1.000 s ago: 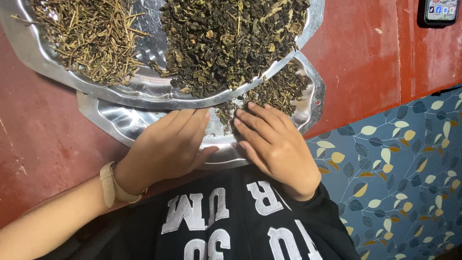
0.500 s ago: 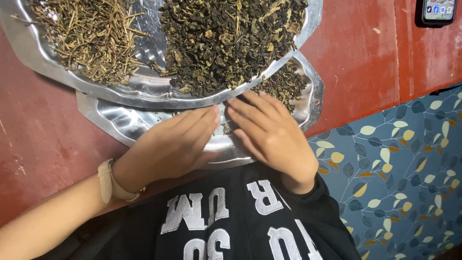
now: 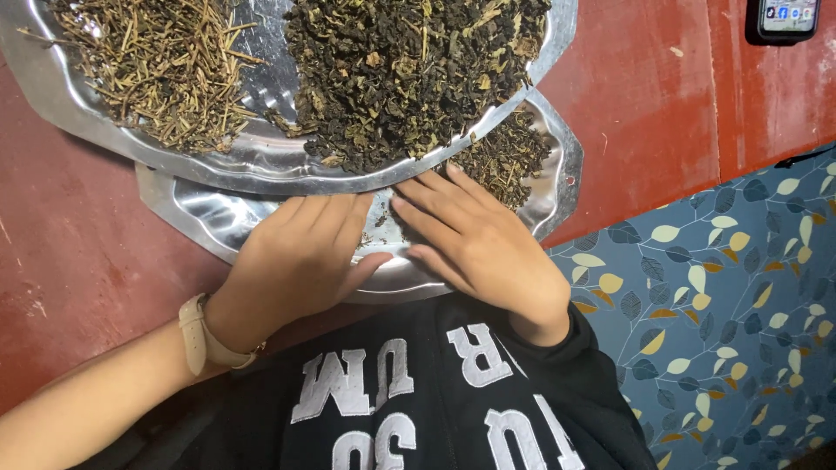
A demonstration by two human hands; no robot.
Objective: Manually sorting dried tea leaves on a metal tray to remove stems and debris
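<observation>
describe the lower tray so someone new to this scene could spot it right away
On the red table, two silver trays overlap. The lower tray is the one nearer the person, partly tucked under the upper tray, with both hands resting flat on it, left hand and right hand. Unlike the heaped upper tray, it is mostly bare metal, with dried leaves only at its right end.

trays (image 3: 218, 218) silver | table (image 3: 653, 104) red | cloth (image 3: 723, 305) blue, leaf-patterned | leaves (image 3: 409, 70) dark green

Around the work: table, phone, patterned cloth
A red tabletop (image 3: 662, 113) bore a phone (image 3: 786, 17) at its far right corner; blue leaf-patterned fabric (image 3: 731, 313) lay beside the table's edge, below right.
</observation>
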